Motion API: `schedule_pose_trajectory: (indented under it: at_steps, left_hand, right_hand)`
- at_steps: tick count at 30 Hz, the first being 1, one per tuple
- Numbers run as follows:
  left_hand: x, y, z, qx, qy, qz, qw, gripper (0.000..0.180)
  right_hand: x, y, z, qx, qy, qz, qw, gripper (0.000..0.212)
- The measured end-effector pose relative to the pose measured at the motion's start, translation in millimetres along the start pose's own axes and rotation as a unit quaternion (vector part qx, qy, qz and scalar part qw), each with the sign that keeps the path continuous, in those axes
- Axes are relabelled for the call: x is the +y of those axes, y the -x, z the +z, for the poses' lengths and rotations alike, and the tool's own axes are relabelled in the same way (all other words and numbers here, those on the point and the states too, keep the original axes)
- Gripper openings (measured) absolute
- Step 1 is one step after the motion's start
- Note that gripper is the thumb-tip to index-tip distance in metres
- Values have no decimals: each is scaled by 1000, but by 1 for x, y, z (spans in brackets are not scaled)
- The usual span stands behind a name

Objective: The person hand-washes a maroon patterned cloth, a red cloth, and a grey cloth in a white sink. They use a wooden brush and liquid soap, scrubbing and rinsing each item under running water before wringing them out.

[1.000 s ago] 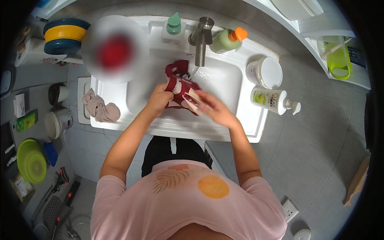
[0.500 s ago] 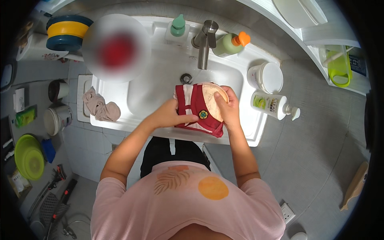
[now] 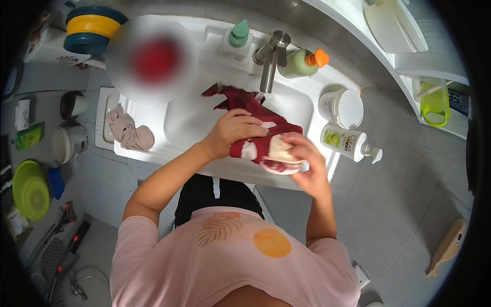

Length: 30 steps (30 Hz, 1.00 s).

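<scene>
A dark red and white cloth article [image 3: 276,125] with a stiff, cream-coloured curved part is held over the near side of the white sink [image 3: 184,128]; its exact kind is unclear. Its dark red far portion spreads loosely into the basin beneath the metal faucet [image 3: 267,77]. My left hand [image 3: 232,130] grips the cloth from the left, fingers lying across the top. On the right, my right hand [image 3: 309,163] is closed round the cream end, slightly blurred by motion. Whether water runs from the faucet, I cannot tell.
A beige crumpled cloth [image 3: 129,130] lies on the sink's left ledge. Along the back stand a green pump bottle [image 3: 239,36] and a green bottle with orange top [image 3: 302,64]. A white tub [image 3: 341,108] and white pump bottle [image 3: 348,143] sit on the right rim.
The cloth article has been turned, its cream end now toward me and its red portion spread into the basin. My left hand moved over its top; my right hand came lower and nearer.
</scene>
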<state>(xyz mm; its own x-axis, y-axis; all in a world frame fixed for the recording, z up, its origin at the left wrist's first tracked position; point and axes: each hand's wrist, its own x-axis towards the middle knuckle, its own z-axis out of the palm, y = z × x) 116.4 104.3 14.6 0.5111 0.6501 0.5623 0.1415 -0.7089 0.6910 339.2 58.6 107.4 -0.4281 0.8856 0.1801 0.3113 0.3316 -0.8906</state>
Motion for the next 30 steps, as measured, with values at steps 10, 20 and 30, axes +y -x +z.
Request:
schedule_pose_trajectory:
  at_steps: [10, 20, 30]
  left_hand:
    - [-56, 114, 53, -173, 145, -333, 915, 33]
    - [-97, 91, -8, -204, 143, -488, 837, 28]
    - [-147, 104, -21, -381, -183, -435, 795, 32]
  right_hand:
    - [77, 54, 60, -11, -101, 277, 955, 32]
    - [100, 10, -38, 328, -366, 320, 810, 41]
    - [263, 36, 51, 332, -356, 463, 741, 28]
